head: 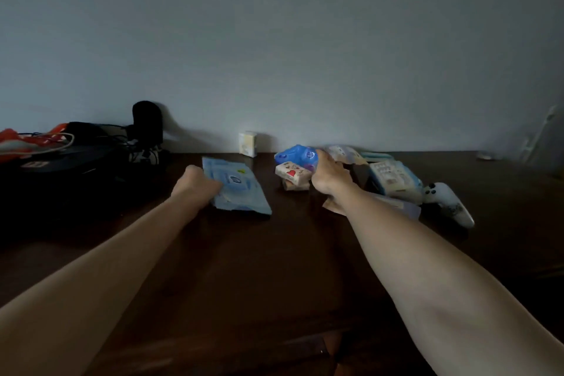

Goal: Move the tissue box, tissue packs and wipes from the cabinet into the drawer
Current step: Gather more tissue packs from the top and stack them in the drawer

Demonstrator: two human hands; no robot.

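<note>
pale blue wipes; red-heart tissue pack

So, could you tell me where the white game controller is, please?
In the head view, the white game controller lies far right on the cabinet top, beside the tissue pack.

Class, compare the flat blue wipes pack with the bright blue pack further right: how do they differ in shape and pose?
The wipes pack is pale blue, broad and flat on the cabinet top, gripped by the left hand. The bright blue pack is smaller, bulgy, atop small tissue packs, held by the right hand. Both are plastic-wrapped.
</note>
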